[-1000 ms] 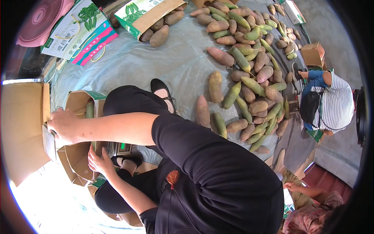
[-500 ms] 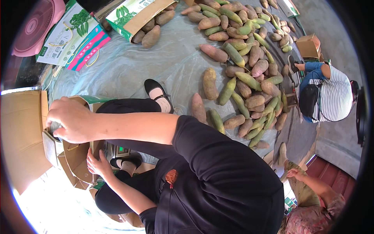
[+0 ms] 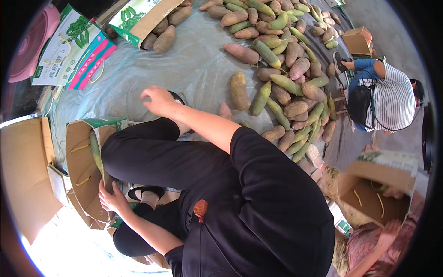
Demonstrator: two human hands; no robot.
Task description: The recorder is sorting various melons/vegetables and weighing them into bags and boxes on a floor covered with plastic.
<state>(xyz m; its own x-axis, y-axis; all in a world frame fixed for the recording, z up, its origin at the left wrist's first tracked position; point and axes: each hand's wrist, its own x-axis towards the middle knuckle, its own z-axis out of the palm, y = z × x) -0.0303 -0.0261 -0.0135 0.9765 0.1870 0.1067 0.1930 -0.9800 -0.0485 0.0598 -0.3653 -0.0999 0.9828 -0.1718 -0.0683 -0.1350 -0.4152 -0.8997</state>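
Note:
My left hand (image 3: 114, 199) is at the near edge of an open cardboard carton (image 3: 79, 171), its thumb and fingers on either side of the rim. A long green vegetable (image 3: 95, 150) stands in that carton along its side wall. My right hand (image 3: 159, 100) is held in the air above the plastic-covered floor, fingers loosely bent and apart, with nothing in it. Beyond it, to the right, lies a big pile of plump, elongated vegetables, some green (image 3: 266, 54), others brown or pinkish (image 3: 239, 91).
A carton with brown vegetables (image 3: 164, 39), a printed gift box (image 3: 71, 51) and a pink basin (image 3: 34, 44) stand at the upper left. On the right one person in stripes (image 3: 392, 99) sits bent over; another holds an open carton (image 3: 376, 191).
My right hand has moved away from the carton, to the right. The green vegetable in the carton now shows. My left hand stays by the rim. A co-worker's open carton has come into view.

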